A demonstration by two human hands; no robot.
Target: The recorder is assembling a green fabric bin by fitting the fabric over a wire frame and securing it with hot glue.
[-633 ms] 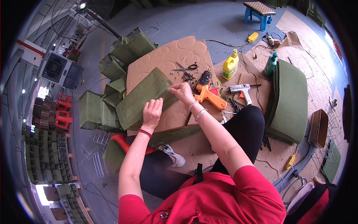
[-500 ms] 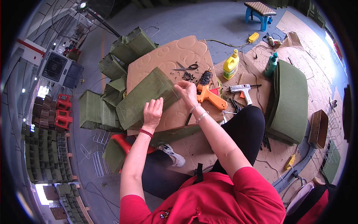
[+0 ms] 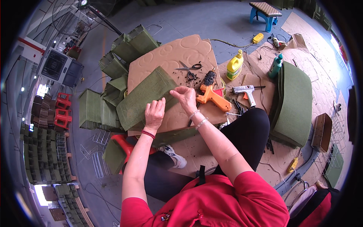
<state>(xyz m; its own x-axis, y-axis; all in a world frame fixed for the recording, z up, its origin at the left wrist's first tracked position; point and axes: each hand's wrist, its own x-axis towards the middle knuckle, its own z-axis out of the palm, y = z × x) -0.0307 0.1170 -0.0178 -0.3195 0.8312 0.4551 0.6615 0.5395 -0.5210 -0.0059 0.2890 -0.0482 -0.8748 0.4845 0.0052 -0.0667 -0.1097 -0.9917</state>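
We cannot see the left hand's (image 3: pixel 155 114) thumb clearly; its fingers lie together on the near edge of the green panel (image 3: pixel 145 97), and whether it grips is unclear. The right hand (image 3: pixel 184 98) has thumb and forefinger drawn narrowly together at the panel's right edge; we cannot tell whether anything is pinched between them. The panel lies ahead and left of the left hand, covering part of the embossed board (image 3: pixel 170 51). Below the left hand, a red plastic object (image 3: pixel 124 145) is partly hidden by the forearm. Far ahead and left, the fan (image 3: pixel 70 24) is cut off by the dark rim.

Just right of the right hand we note an orange glue gun (image 3: pixel 215 100), and farther right a white glue gun (image 3: pixel 245 90). Ahead of the right hand are black-handled scissors (image 3: pixel 196 66); ahead and right, a yellow bottle (image 3: pixel 235 67).

Left of the left hand stand green box forms (image 3: pixel 90 109), angular and hollow. The panel looks flat and felt-like. Well right of the right hand is a stack of curved green sheets (image 3: pixel 293 104).
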